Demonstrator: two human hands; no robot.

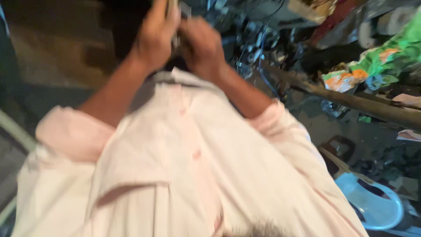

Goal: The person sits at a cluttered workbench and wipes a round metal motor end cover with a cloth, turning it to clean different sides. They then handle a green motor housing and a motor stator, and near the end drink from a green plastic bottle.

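Nearest the camera is the pale pink shirt [175,166], filling the low half of the view. Above it both hands meet at the far top edge. The left hand [154,37] has its grip clamped on a small grey object [175,26], blurred and partly hidden; the right hand [199,46] presses against it, fingers curled, though whether they are truly closed I cannot tell. I judge this as handling the piece between both hands; any next move needs steady fingers. To the right lie a wooden pole [359,103] and a blue plastic chair [372,202].
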